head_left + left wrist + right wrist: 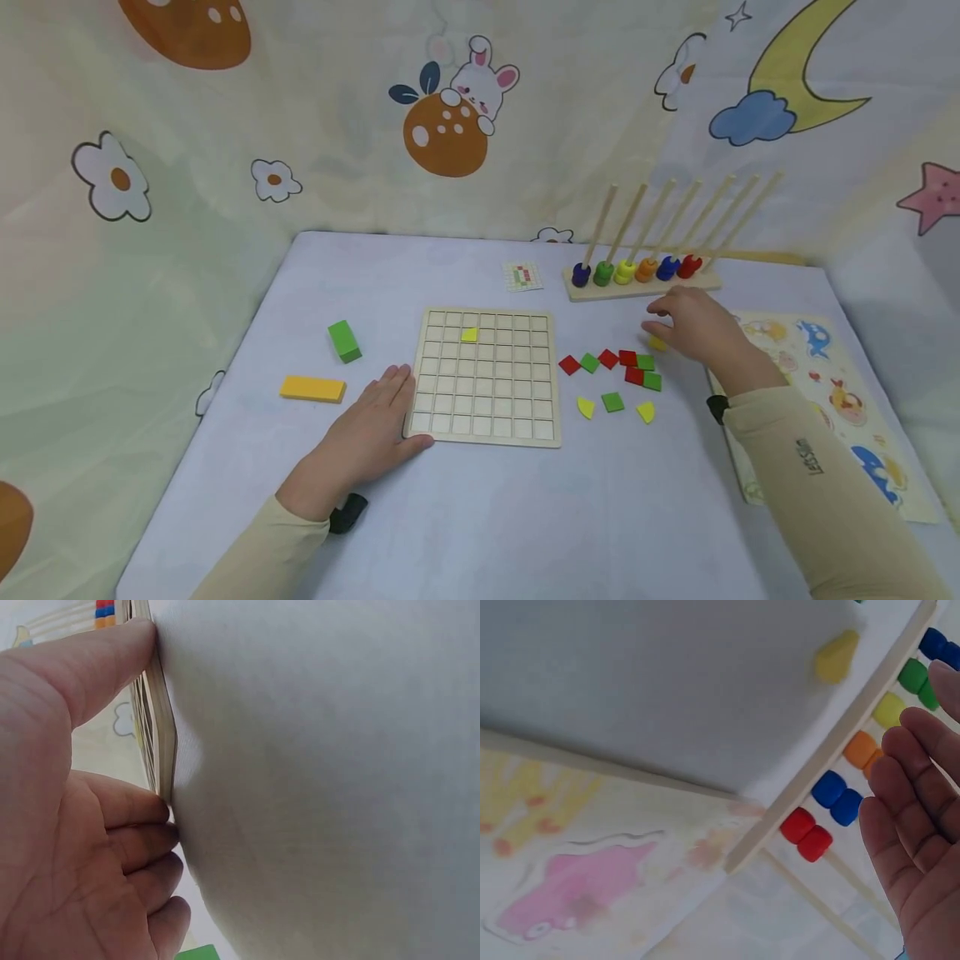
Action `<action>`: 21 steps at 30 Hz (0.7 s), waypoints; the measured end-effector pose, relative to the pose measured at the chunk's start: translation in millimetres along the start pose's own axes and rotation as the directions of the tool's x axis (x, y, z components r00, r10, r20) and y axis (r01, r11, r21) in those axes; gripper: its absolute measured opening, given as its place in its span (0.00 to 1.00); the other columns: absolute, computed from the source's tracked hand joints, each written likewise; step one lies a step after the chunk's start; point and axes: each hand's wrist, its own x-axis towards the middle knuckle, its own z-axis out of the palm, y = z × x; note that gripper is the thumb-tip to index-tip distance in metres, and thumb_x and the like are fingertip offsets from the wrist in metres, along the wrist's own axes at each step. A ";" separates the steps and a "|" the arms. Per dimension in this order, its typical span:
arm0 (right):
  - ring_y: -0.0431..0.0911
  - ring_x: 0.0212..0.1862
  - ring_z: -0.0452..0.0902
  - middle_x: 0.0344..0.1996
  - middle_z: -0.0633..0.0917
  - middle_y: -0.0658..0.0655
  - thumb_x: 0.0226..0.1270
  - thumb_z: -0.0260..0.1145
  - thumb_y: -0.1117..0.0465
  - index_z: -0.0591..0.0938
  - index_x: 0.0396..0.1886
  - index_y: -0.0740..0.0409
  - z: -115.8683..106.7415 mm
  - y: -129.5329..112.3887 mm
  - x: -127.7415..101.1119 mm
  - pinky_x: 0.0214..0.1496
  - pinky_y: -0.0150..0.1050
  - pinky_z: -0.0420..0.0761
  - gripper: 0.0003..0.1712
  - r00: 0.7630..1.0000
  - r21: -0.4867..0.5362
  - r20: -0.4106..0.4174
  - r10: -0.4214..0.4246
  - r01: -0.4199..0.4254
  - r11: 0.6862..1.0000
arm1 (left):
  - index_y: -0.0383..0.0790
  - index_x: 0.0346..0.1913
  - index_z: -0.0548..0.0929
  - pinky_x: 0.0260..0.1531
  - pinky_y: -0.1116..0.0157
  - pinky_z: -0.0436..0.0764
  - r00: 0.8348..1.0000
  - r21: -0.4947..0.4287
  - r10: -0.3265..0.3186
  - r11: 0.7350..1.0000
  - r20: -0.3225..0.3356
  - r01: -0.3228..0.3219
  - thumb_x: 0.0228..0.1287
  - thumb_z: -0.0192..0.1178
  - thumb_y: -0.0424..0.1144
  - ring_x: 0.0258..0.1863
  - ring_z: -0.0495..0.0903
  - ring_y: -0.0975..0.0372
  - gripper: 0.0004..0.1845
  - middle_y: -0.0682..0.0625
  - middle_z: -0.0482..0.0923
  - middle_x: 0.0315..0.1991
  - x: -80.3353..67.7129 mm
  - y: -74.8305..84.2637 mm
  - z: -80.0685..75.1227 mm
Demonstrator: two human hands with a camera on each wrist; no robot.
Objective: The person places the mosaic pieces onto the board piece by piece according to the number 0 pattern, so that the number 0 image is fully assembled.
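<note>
My left hand (369, 427) lies at the lower left corner of a square wooden grid board (483, 387), its fingers along the left edge and its thumb at the front edge. In the left wrist view the thumb and fingers touch the board's side. One yellow quarter-round piece (469, 335) sits in an upper cell of the grid. Over the table on the right, my right hand (697, 333) hovers with fingers loosely bent, holding nothing. Just below it lies another yellow piece (657, 343), partly covered in the head view. The right wrist view shows this yellow piece (836, 658) apart from the fingers.
Red tiles (570, 365), green tiles (612, 402) and yellow pieces (586, 407) lie right of the board. Behind stand a pegged bead rack (581, 292) and a small pattern card (522, 277). A picture board (847, 400) lies right; green (345, 342) and yellow (312, 389) blocks lie left.
</note>
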 end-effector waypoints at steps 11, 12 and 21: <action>0.64 0.57 0.76 0.54 0.84 0.69 0.69 0.73 0.52 0.86 0.58 0.67 15.8 15.0 -3.2 0.66 0.66 0.78 0.26 0.998 0.027 0.064 0.003 -0.004 1.000 | 0.26 0.80 0.58 0.82 0.44 0.60 1.000 0.001 0.012 1.000 -0.016 -0.012 0.69 0.66 0.60 0.84 0.53 0.42 0.52 0.34 0.52 0.84 -0.8 0.0 -0.3; 0.64 0.58 0.76 0.54 0.84 0.69 0.69 0.73 0.52 0.86 0.58 0.67 16.4 15.3 -3.7 0.67 0.66 0.77 0.26 0.998 0.033 0.065 0.003 -0.005 0.999 | 0.26 0.80 0.58 0.82 0.44 0.60 1.000 0.002 0.011 1.000 -0.016 -0.011 0.69 0.66 0.60 0.84 0.53 0.42 0.52 0.34 0.52 0.84 -0.7 -0.1 -0.1; 0.60 0.53 0.78 0.51 0.85 0.67 0.68 0.75 0.55 0.86 0.56 0.67 20.4 16.7 -7.4 0.62 0.63 0.80 0.24 0.998 0.065 0.057 0.000 -0.004 0.998 | 0.27 0.81 0.57 0.82 0.44 0.59 1.000 0.001 0.001 1.000 -0.009 -0.001 0.69 0.66 0.60 0.84 0.52 0.43 0.52 0.35 0.52 0.84 0.5 -1.3 1.7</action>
